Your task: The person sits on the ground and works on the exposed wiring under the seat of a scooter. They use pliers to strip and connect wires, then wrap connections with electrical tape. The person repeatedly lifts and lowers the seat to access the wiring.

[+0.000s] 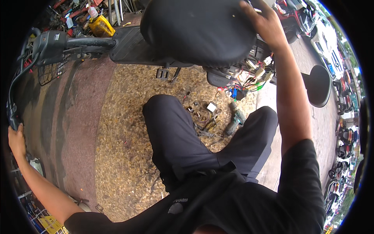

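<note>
My left hand [16, 138] is closed round the handlebar grip [13, 117] of an electric scooter at the far left. My right hand [265, 24] grips the right edge of the black padded seat [194, 27], its fingertips partly out of sight. Below the seat, a bundle of wires [255, 78] with white, blue and green connectors hangs out of the scooter body. On the ground between my knees lie a teal-and-black power tool [235, 121], a small white block [211, 107] and some loose wires and hand tools [206, 128].
The scooter's footboard [136, 48], pedal [163, 73] and wire basket [47, 76] are ahead. Piled parts with a yellow jug [100, 26] lie at upper left. A dark paddle-shaped part [317, 85] juts out at right. A white car [327, 50] and several parked scooters [344, 136] line the right side.
</note>
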{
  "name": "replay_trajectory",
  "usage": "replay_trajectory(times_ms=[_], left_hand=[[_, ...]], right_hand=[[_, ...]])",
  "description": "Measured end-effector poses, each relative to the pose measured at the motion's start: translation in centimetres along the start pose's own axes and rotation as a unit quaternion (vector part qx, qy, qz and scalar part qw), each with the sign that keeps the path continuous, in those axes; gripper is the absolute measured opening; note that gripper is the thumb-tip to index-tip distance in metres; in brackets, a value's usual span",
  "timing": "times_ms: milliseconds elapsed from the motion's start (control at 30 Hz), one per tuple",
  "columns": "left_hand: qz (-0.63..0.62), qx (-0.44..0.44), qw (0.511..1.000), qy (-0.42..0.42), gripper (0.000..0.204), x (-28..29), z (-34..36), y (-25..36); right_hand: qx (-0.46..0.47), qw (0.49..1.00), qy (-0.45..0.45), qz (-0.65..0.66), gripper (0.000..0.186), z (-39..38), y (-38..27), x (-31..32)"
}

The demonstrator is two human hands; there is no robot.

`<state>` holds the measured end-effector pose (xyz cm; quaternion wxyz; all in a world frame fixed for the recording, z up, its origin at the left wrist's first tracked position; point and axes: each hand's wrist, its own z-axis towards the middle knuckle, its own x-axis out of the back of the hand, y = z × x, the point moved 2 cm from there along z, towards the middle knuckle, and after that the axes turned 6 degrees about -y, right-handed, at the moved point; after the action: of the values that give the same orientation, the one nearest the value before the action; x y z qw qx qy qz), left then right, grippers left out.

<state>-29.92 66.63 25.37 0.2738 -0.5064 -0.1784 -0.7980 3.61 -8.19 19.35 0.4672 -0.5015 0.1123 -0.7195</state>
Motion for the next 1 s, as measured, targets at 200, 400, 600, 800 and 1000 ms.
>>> replay_trajectory(times_ms=[200,400,600,800,1000], left_hand=[[-0.004,0.026,0.999,-0.018,0.040,0.2,-0.2,0.1],[-0.152,0.058,0.986,-0.048,0.037,-1.0,0.1,-0.8],[-0.075,0.002,0.997,-0.009,0.037,-0.4,0.4,-0.5],[0.017,-0.039,0.999,0.015,0.046,0.5,0.4,0.2],[0.020,0.014,0.999,-0.043,0.052,1.0,0.7,0.3]], right_hand=[[-0.036,0.993,-0.081,-0.084,0.056,4.7,-1.4,-1.2],[-0.009,0.993,-0.066,-0.096,0.059,3.8,-1.5,-0.9],[-0.020,0.992,-0.058,-0.114,0.060,4.6,-0.6,-1.1],[-0.032,0.987,-0.054,-0.150,0.062,4.6,-0.6,-0.9],[0.000,0.987,-0.047,-0.156,0.063,4.2,-1.2,-0.8]])
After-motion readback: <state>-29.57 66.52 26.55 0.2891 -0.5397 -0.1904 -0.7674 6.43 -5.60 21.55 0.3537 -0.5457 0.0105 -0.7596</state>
